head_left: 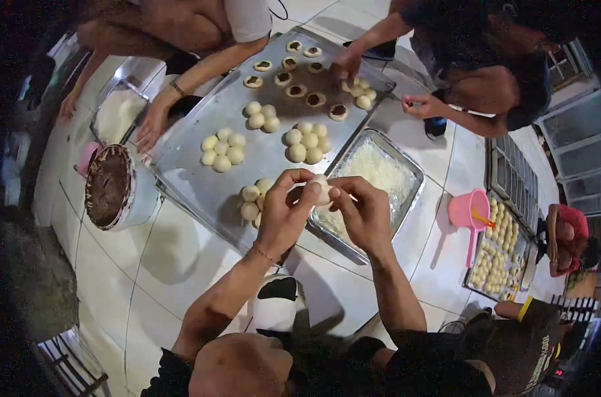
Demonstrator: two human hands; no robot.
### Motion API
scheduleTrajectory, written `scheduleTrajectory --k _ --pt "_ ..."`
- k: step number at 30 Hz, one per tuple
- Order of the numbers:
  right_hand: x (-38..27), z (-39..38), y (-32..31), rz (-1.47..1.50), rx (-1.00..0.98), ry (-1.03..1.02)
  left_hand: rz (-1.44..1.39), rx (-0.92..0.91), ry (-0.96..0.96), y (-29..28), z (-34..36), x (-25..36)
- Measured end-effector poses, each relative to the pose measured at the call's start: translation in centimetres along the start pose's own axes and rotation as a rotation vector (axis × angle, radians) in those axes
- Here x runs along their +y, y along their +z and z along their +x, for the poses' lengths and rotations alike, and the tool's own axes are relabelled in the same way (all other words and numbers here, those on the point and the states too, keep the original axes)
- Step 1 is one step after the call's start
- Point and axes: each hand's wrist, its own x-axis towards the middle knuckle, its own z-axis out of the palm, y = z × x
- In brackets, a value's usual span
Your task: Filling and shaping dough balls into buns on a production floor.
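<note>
Between the fingertips of my left hand [289, 208] and my right hand [363, 210] is a small pale dough ball [322, 190]. Both hands are closed on it, held above the near edge of a large metal tray [201, 192]. Clusters of round dough balls [308, 142] sit on that tray, one cluster partly hidden behind my left hand. At its far end lie flattened dough discs [296, 90] with dark filling on top. Under my right hand stands a smaller metal pan [416, 178] holding pale shredded stuff [373, 165], perhaps grated cheese.
At left stands a tub of dark brown paste [109, 187], beside a tray of white powder [119, 116]. Two co-workers squat across the tray; one hand [346, 65] reaches over the discs. A pink dipper [469, 209] and a tray of dough pieces [492, 268] are at right. Another person sits beyond.
</note>
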Motion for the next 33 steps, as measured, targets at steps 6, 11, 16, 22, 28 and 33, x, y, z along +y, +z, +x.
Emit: scheduleTrajectory --k 6,11,16,22,28,33 --pt "0.8 0.0 0.4 0.010 0.002 0.130 -0.029 -0.088 -0.214 -0.3 0.4 1.4" --pt "0.9 1.3 0.3 -0.045 -0.165 0.192 -0.392 -0.196 -0.584 -2.8 1.7 -1.3" --pt "3.9 2.9 0.6 -0.085 -0.129 0.282 -0.606 -0.050 -0.731 -2.2 2.4 -2.7" --pt "6.8 5.1 -0.6 -0.079 0.008 0.172 -0.395 -0.323 -0.845 -4.0 7.4 -2.6" --pt "8.9 11.3 -2.3 0.218 0.072 0.292 0.972 -0.175 0.236 -11.1 24.9 -7.0" --pt "8.3 16.5 -0.9 -0.023 0.140 0.262 0.996 -0.440 0.094 -15.2 28.2 -9.8"
